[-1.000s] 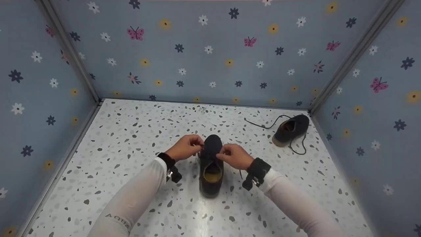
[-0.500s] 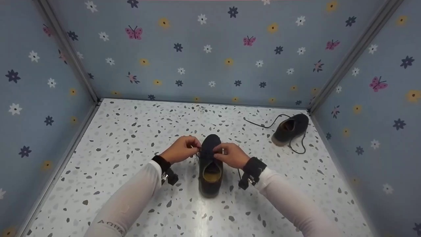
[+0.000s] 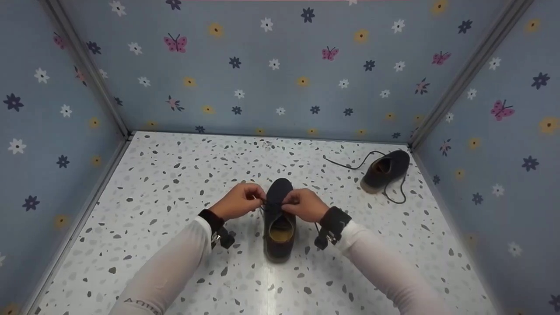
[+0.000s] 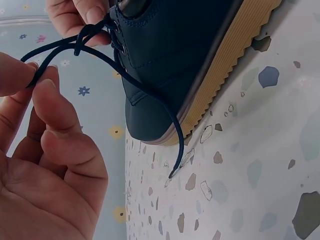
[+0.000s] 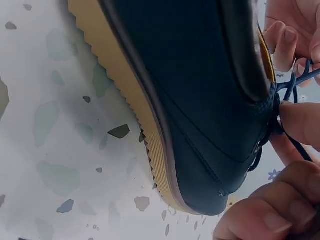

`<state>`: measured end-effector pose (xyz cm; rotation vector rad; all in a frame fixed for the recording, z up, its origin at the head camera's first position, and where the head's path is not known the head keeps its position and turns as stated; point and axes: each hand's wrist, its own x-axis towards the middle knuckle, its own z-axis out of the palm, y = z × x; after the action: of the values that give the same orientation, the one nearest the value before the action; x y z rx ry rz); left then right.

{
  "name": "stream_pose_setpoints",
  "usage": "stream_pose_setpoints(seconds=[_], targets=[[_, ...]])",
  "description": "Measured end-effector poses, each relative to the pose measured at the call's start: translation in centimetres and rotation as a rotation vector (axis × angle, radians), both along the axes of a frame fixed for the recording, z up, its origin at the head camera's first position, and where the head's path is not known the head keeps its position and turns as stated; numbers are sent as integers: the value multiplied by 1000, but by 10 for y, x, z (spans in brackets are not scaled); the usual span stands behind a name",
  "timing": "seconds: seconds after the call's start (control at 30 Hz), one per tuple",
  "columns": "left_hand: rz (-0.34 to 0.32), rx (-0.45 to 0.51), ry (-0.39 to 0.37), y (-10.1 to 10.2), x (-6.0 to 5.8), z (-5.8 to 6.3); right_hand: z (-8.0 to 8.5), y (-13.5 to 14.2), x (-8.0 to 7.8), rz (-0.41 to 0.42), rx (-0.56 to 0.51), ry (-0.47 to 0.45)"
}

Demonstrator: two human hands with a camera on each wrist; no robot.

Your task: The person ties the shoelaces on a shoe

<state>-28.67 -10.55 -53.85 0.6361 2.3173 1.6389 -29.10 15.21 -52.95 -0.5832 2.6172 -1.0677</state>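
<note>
A dark lace-up shoe (image 3: 279, 251) with a tan, ridged sole stands on the floor, toe pointing away from me. My left hand (image 3: 238, 202) is at its left side, pinching a loop of the dark blue shoelace (image 4: 142, 86) between thumb and fingertips. That loop runs to a knot (image 4: 80, 44) by the eyelets, and a loose lace end hangs over the shoe's side. From the right, my right hand (image 3: 308, 205) pinches the lace close to the knot, its thumb (image 5: 300, 120) right against the lacing. The exact grip there is partly hidden by the fingers.
A second dark shoe (image 3: 396, 164) sits near the back right corner, its laces trailing loose. The floor (image 3: 188, 166) is white with grey speckles. Blue flowered panels (image 3: 280, 65) enclose it at the back and both sides, with metal posts (image 3: 472, 72) at the corners.
My left hand has drawn slightly left and toward me with the lace. My right hand has shifted a little left over the lacing. The shoe stays in place; the view drifts slightly.
</note>
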Motion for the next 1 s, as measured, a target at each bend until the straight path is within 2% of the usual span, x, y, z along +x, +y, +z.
stream_pose_setpoints(seconds=[0.17,0.3,0.53,0.8,1.0], targets=[[-46,-1,16,0,3,1,-2,-2,3,-26,23,68],[-112,-22,18,2,6,0,-5,-3,8,-34,59,134],[-216,-77,25,5,12,-3,-10,-5,13,-63,75,181],[-263,-180,55,9,17,-6,-22,-8,17,-103,85,317],[-283,-184,40,8,19,-5,-28,-9,20,-121,94,393]])
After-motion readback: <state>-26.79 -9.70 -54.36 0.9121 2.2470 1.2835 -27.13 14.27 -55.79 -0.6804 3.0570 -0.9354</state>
